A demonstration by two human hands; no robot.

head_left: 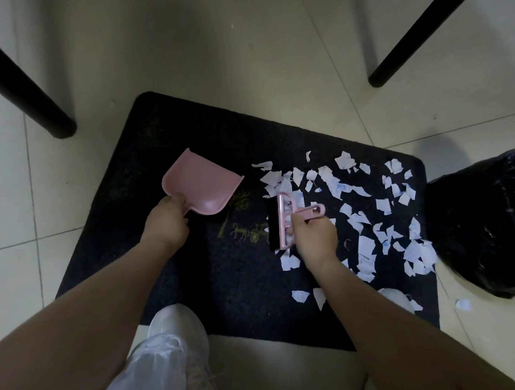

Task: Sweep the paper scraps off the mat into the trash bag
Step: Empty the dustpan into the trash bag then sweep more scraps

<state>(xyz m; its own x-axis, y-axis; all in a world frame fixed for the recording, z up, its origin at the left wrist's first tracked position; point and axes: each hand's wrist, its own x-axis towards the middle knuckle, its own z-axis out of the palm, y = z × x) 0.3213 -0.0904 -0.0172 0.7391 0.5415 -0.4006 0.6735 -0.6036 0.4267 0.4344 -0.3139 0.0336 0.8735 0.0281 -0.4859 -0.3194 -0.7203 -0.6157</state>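
The paper scraps (364, 208) are small torn pieces, white with faint blue marks on some, irregular in shape and uneven in size; they lie scattered over the right half of the mat (195, 278), thickest between the brush and the mat's right edge, with a denser cluster at the lower right corner beside the trash bag (485, 224); one scrap (463, 304) lies off the mat on the tiled floor (245, 49) just below the bag; the left half of the mat is bare of them. The mat is dark, rectangular with rounded corners, with a faint yellowish pattern near its middle; the bag is black and glossy, standing on the floor against the mat's right edge.

The left hand (167, 224) has its grip closed around the short handle of a pink dustpan (200, 186), which is tilted with its open lip facing right, toward the scraps and apart from them; the right hand (313, 236) has its grip closed on the pink handle of a small brush (283, 220), whose dark bristles point left and sit at the left margin of the scrap field; a few scraps lie touching the brush. A white shoe (176, 323) rests on the mat's near edge.
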